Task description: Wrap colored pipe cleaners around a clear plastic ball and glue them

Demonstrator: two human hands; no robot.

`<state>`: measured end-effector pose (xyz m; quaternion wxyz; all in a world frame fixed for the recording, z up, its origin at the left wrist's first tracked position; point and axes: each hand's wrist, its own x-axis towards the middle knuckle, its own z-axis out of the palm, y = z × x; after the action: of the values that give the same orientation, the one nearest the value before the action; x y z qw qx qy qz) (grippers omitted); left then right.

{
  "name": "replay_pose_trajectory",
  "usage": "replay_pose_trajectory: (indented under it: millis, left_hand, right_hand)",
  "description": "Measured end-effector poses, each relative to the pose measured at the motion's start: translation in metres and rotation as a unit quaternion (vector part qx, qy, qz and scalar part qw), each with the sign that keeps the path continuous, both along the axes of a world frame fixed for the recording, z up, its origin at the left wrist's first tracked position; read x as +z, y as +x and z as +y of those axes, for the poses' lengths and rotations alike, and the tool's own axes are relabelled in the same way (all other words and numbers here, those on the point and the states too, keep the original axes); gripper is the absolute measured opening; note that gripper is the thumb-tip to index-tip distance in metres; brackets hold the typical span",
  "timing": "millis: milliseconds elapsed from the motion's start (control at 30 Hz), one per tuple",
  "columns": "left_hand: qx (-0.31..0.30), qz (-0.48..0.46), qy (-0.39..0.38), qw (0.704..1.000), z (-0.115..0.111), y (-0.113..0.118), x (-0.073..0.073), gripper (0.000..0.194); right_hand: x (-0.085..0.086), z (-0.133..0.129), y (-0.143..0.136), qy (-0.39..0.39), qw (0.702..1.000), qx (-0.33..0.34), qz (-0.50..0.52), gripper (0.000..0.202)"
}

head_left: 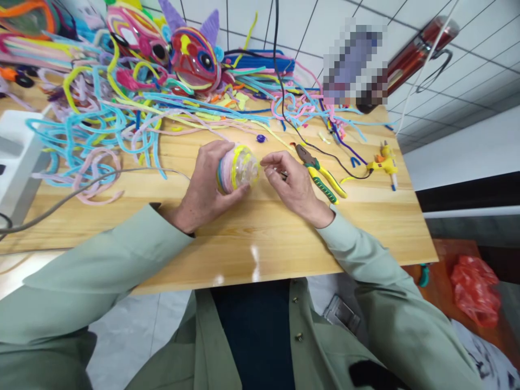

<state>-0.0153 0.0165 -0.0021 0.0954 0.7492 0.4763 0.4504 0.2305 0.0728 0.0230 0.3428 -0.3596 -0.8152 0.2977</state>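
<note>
My left hand [207, 181] is wrapped round a clear plastic bottle piece [246, 167] that lies tilted toward the right. Bands of pipe cleaner in blue, pink and yellow circle its side, and its ridged clear end is bare. Close to that end, my right hand [290, 181] has its thumb and forefinger pinched together. A small dark thing shows by its fingers, too small to name. Beyond my right hand lie pliers [320, 173] with yellow and green handles. A small coiled purple pipe cleaner [261, 138] rests on the wood above the bottle piece.
Heaped pipe cleaners [122, 119] cover the back left of the table [227, 254]. Decorated animal heads [195, 59] stand behind them. On the right are a yellow glue gun [382, 165] with its cord and a red thermos [422, 54]. A white box [20, 157] sits far left.
</note>
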Motion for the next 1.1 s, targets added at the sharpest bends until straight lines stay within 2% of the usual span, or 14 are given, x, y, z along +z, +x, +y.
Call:
replay_pose_trajectory:
  millis: [100, 267, 400, 567, 633, 933, 1100]
  left_hand:
    - [-0.007, -0.009, 0.005, 1.000, -0.001, -0.001, 0.001, 0.070]
    - [0.002, -0.024, 0.000, 1.000, -0.002, -0.001, -0.001, 0.057]
    - [0.007, -0.033, -0.015, 0.999, -0.001, -0.003, -0.003, 0.061]
    - [0.029, -0.027, -0.034, 0.999, -0.001, -0.002, -0.003, 0.078]
    - [0.032, -0.028, -0.034, 0.999, -0.001, -0.002, -0.003, 0.078]
    - [0.014, -0.035, -0.023, 0.999, -0.006, 0.002, 0.003, 0.053]
    - [0.014, -0.055, -0.044, 0.997, -0.007, 0.000, 0.001, 0.050]
  right_hand:
    - [-0.004, 0.004, 0.008, 0.031, 0.999, -0.027, -0.034, 0.017]
    - [-0.010, 0.010, 0.021, 0.121, 0.973, -0.061, -0.185, 0.016]
    - [-0.015, 0.010, 0.025, 0.137, 0.948, -0.081, -0.276, 0.016]
    - [-0.022, 0.014, 0.023, 0.126, 0.933, -0.099, -0.324, 0.014]
    - [-0.024, 0.016, 0.023, 0.117, 0.935, -0.097, -0.320, 0.014]
    - [-0.023, 0.019, 0.028, 0.074, 0.965, -0.088, -0.234, 0.008]
    - [-0.018, 0.017, 0.025, 0.066, 0.984, -0.113, -0.121, 0.014]
